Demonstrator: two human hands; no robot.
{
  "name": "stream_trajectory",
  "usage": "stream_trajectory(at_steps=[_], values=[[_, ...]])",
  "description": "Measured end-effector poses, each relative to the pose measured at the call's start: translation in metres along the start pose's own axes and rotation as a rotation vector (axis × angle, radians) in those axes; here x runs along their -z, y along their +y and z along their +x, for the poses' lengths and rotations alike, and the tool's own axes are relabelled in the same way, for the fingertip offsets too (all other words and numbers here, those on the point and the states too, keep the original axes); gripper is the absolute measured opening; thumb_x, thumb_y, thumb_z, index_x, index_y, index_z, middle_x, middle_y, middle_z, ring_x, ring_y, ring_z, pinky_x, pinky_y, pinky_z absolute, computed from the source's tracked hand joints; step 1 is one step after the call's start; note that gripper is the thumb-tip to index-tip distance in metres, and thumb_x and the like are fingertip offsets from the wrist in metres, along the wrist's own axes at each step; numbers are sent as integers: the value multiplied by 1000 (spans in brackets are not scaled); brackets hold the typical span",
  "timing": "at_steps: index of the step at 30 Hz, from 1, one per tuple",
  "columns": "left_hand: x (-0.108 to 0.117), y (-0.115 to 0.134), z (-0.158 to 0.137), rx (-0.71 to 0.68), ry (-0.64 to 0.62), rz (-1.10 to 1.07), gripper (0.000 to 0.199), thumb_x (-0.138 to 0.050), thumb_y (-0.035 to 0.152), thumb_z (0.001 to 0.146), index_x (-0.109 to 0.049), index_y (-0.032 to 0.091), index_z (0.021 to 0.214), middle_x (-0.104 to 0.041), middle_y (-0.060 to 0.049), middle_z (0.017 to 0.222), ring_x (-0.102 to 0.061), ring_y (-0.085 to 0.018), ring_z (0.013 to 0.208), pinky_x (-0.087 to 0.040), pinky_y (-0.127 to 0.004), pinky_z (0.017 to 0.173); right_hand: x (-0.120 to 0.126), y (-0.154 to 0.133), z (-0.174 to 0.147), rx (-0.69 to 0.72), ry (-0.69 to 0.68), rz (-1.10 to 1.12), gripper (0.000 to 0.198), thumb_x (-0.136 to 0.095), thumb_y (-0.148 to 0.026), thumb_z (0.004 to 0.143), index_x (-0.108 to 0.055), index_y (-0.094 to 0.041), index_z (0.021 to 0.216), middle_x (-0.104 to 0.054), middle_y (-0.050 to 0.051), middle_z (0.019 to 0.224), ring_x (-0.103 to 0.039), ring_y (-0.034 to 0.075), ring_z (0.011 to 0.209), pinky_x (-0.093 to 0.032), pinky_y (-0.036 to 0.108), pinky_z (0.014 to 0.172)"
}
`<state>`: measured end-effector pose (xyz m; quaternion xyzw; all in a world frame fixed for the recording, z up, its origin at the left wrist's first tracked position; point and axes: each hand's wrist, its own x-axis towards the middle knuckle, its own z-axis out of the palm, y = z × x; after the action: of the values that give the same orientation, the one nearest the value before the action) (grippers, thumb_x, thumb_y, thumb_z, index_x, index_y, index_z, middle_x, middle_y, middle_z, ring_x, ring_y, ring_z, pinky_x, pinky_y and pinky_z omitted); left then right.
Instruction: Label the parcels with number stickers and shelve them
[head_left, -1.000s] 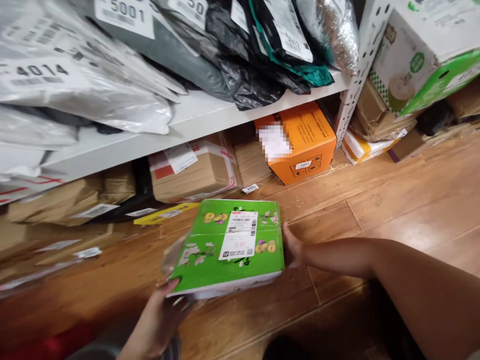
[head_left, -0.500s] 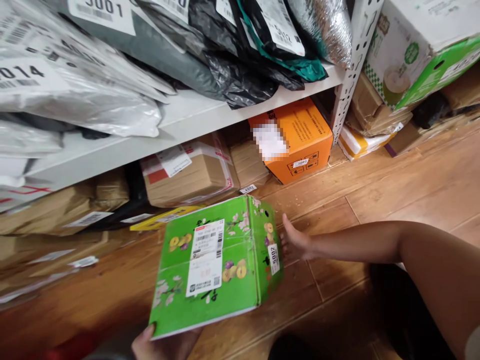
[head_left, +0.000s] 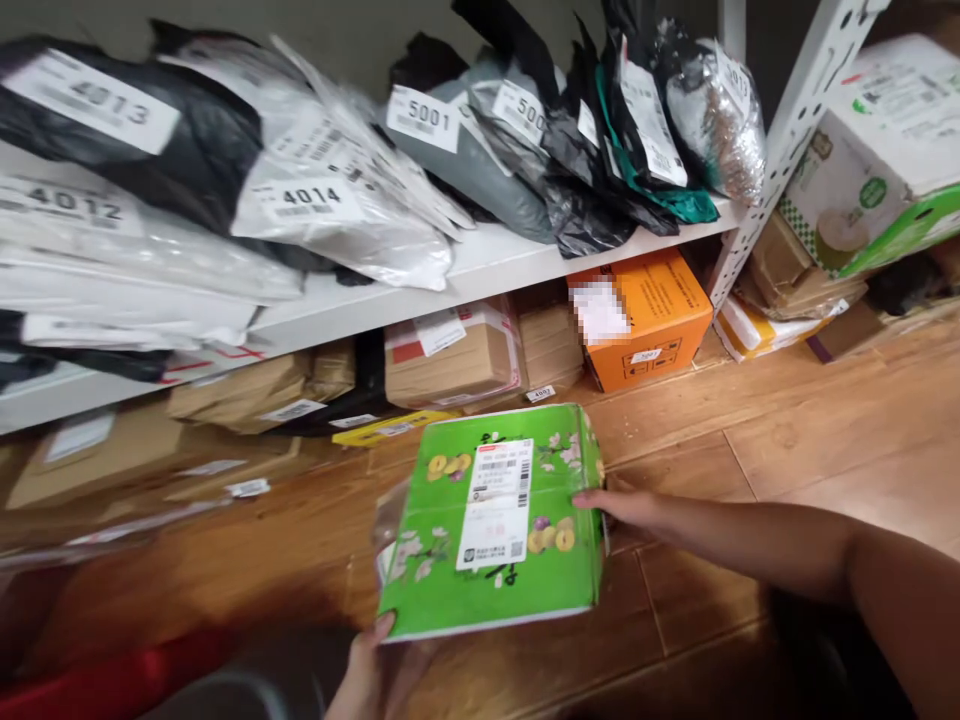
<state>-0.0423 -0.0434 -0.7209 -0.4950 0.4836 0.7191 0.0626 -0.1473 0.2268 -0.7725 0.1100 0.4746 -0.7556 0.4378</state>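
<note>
A green cardboard box [head_left: 435, 520] printed with yellow fruit and pink blossoms is held between my two hands above the wooden floor. A white shipping label [head_left: 493, 505] is stuck on its top. My left hand [head_left: 375, 655] grips the near left corner, thumb on the top edge and fingers underneath. My right hand [head_left: 619, 503] is closed on the right side, thumb over the upper edge; its other fingers are mostly hidden behind the box. Part of another package shows behind the box's left side, too hidden to name.
A white metal shelf [head_left: 495, 260] holds labelled plastic parcels [head_left: 322, 200]. Beneath it are brown cartons [head_left: 457, 365], an orange box [head_left: 652, 310] and a flat yellow package [head_left: 394, 428]. More boxes [head_left: 847, 200] stand past the perforated post [head_left: 780, 150]. Something red [head_left: 120, 670] lies lower left.
My right hand, previously beside the box with fingers at its side, now has its thumb on the top edge. The view has swung left, so more of the shelf shows.
</note>
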Motion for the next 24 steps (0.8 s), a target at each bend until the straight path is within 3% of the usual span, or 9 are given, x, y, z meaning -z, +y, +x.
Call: stream_trajectory(at_steps=[5, 8, 12, 18, 21, 24], values=[[-15, -7, 28, -32, -158, -157, 67, -74, 44, 52, -69, 26, 117, -79, -8, 98, -61, -40, 119, -52, -52, 99, 8, -12, -36, 129, 75, -94, 71, -84, -56, 50, -66, -20, 108, -69, 15, 121, -62, 35, 117, -46, 52, 105], [-49, -5, 44, -21, -330, -296, 58, -63, 60, 67, -72, 21, 108, -78, -12, 98, -60, -39, 121, -46, -56, 103, 9, -22, -55, 305, 175, -168, 85, -84, -54, 50, -56, -23, 124, -64, 15, 130, -58, 35, 122, -47, 52, 104], [-109, 11, 55, 30, -496, -361, 68, -46, 76, 75, -73, 20, 103, -77, -13, 103, -60, -37, 122, -40, -58, 107, 15, -11, -69, 585, 396, -297, 112, -86, -53, 46, -35, -27, 142, -58, 15, 134, -56, 36, 125, -45, 53, 106], [-176, 29, 77, 163, -570, -498, 80, -28, 74, 85, -63, 13, 123, -76, -15, 103, -62, -33, 119, -33, -52, 114, 28, 23, -61, 813, 741, -541, 115, -79, -64, 49, -31, -26, 147, -59, 18, 129, -58, 44, 120, -49, 60, 100], [-193, 21, 96, 207, -642, -540, 88, -24, 76, 85, -58, 8, 130, -75, -18, 106, -65, -35, 113, -36, -53, 112, 26, 32, -50, 852, 888, -556, 123, -80, -60, 50, -20, -23, 150, -50, 21, 139, -53, 44, 126, -48, 61, 100], [-201, 10, 117, 196, -631, -536, 80, -29, 71, 87, -61, 10, 128, -75, -17, 107, -68, -35, 107, -42, -53, 107, 25, 45, -36, 874, 936, -553, 129, -83, -54, 49, -12, -26, 152, -41, 19, 149, -48, 42, 132, -46, 59, 103]])
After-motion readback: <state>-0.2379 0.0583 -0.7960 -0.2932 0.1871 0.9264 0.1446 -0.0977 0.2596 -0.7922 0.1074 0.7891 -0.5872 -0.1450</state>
